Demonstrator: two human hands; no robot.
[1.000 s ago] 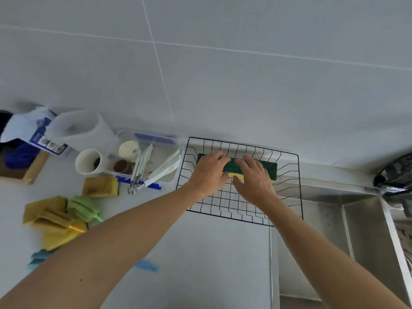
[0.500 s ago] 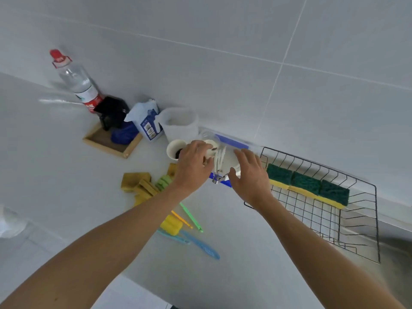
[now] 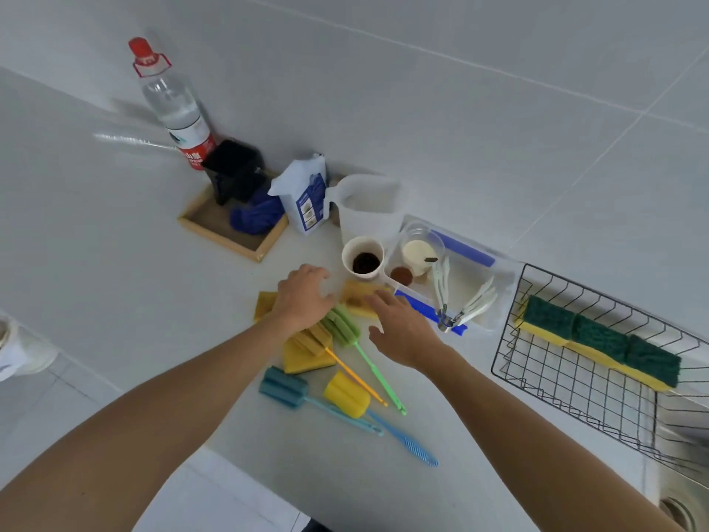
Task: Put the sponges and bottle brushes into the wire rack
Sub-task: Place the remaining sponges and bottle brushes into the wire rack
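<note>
The black wire rack (image 3: 544, 382) stands at the right, with three green-and-yellow sponges (image 3: 598, 339) in a row along its far side. A pile of yellow sponges (image 3: 303, 357) and bottle brushes lies on the counter: a green brush (image 3: 345, 328), an orange-handled brush (image 3: 355, 376), a teal brush (image 3: 284, 387) and a yellow-headed brush with a blue handle (image 3: 347, 393). My left hand (image 3: 303, 297) hovers open over the pile's left side. Fingers spread, my right hand (image 3: 403, 328) reaches over another yellow sponge (image 3: 358, 297). Neither hand holds anything.
A clear tray (image 3: 475, 297) with tongs, a paper cup (image 3: 362, 259), a white jug (image 3: 370, 205), a carton, a wooden tray (image 3: 226, 228) and a red-capped bottle (image 3: 172, 105) stand along the wall. A sink (image 3: 683, 474) lies at the far right.
Both hands left the sponges in the rack and moved left past the clear tray to the pile of sponges and brushes. The view swung left with them.
</note>
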